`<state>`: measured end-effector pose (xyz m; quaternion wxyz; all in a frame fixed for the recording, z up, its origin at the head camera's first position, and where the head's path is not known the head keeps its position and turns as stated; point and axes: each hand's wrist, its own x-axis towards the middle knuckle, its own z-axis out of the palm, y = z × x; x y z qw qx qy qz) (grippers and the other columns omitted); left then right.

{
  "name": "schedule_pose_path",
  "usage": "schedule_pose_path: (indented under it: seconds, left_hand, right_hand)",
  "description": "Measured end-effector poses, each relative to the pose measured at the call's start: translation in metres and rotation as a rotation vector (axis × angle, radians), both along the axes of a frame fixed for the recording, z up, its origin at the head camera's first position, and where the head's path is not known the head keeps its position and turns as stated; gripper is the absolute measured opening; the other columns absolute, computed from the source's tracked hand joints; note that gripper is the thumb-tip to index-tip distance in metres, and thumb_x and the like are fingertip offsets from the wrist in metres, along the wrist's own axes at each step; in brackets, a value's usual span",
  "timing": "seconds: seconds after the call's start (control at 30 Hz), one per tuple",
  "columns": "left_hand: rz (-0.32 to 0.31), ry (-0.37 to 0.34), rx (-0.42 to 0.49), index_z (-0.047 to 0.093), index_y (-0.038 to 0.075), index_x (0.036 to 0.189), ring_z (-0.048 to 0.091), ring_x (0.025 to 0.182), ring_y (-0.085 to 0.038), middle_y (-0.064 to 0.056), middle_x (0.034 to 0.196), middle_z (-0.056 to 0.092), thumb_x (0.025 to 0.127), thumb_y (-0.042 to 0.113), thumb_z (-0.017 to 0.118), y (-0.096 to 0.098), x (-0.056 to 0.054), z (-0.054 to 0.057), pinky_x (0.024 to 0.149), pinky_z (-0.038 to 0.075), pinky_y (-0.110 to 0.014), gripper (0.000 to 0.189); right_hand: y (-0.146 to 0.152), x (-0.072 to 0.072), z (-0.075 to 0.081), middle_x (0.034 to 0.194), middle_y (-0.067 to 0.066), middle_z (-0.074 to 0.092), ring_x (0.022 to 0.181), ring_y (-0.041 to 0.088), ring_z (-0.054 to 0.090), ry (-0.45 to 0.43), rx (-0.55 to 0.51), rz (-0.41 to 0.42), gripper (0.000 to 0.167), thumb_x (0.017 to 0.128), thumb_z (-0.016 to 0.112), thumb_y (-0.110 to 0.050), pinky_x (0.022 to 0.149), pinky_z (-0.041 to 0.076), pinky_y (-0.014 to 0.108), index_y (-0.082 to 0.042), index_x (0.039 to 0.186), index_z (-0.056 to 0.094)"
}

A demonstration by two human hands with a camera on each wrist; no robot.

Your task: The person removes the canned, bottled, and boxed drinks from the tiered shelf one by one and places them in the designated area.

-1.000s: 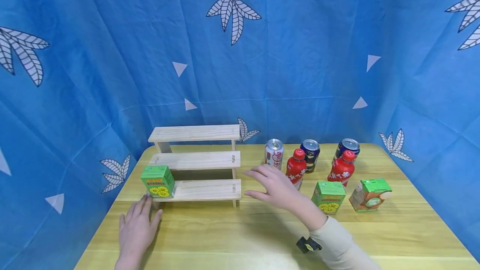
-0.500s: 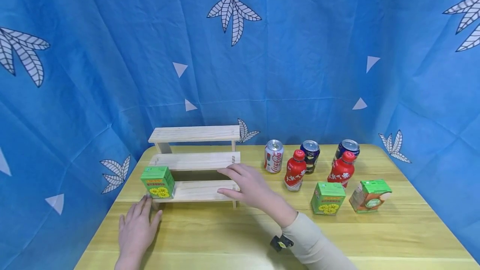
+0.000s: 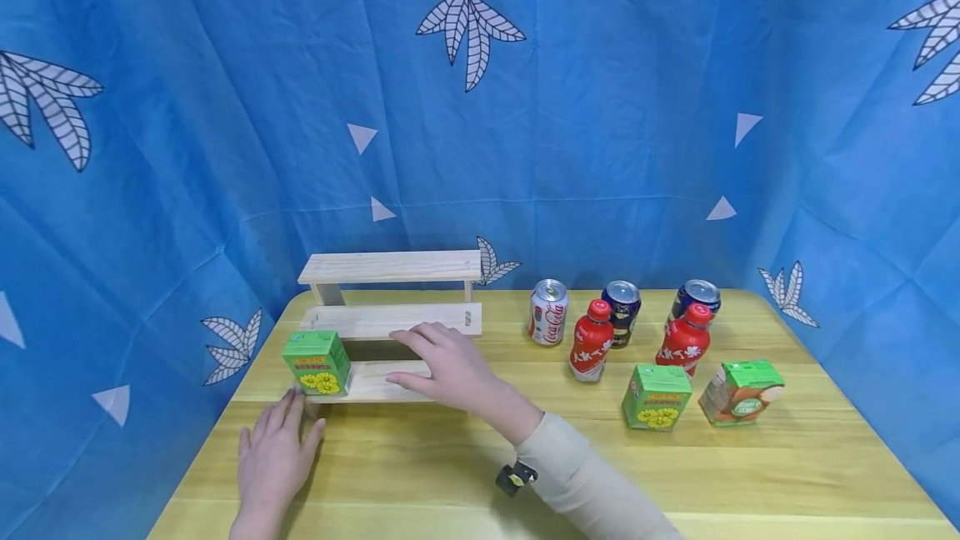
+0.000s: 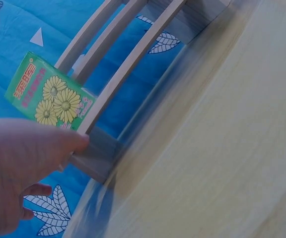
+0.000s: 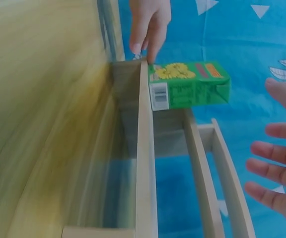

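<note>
A green juice box (image 3: pixel 318 363) with yellow flowers stands upright at the left end of the lowest tier of a small wooden shelf (image 3: pixel 382 267). My left hand (image 3: pixel 274 450) rests by the shelf's front left corner, fingertips right at its edge below the box. In the left wrist view its thumb side (image 4: pixel 38 153) overlaps that corner. My right hand (image 3: pixel 448 363) hovers over the lowest tier, to the right of the box, thumb and fingers spread with nothing between them. Its separated fingers (image 5: pixel 274 171) show in the right wrist view, apart from the juice box.
On the right of the table stand a second green juice box (image 3: pixel 656 397), a brown and green carton (image 3: pixel 741 392), two red bottles (image 3: pixel 591 342), a Coca-Cola can (image 3: pixel 548 312) and two dark blue cans (image 3: pixel 621 312). A blue patterned curtain (image 3: pixel 600 107) surrounds the table.
My right hand has moved left, from beside the bottles to over the shelf's lowest tier. The left hand and the juice box on the shelf have stayed put.
</note>
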<state>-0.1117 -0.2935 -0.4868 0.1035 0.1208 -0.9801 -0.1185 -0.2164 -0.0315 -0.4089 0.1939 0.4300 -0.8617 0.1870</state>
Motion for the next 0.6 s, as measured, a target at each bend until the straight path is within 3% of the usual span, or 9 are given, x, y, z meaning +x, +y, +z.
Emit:
schedule_pose_path:
  seconds: [0.33,0.6]
  left_hand:
    - [-0.001,0.021,-0.01,0.04,0.002,0.146,0.032,0.138,-0.048,-0.021,0.153,0.037,0.095,0.036,0.057,0.0,0.001,0.0,0.111,0.016,-0.076,0.064]
    - [-0.004,0.013,-0.022,0.04,0.002,0.146,0.032,0.138,-0.049,-0.021,0.154,0.036,0.096,0.037,0.057,-0.001,0.0,0.001,0.11,0.016,-0.076,0.064]
  right_hand:
    - [-0.035,-0.004,-0.002,0.113,-0.004,0.065,0.103,0.011,0.062,0.068,-0.042,0.024,0.06,0.088,0.063,-0.055,0.085,0.054,0.025,-0.019,0.135,0.056]
    - [-0.058,-0.007,0.0,0.122,-0.005,0.064,0.111,0.011,0.061,0.005,0.009,-0.02,0.062,0.09,0.056,-0.06,0.092,0.055,0.026,-0.022,0.139,0.052]
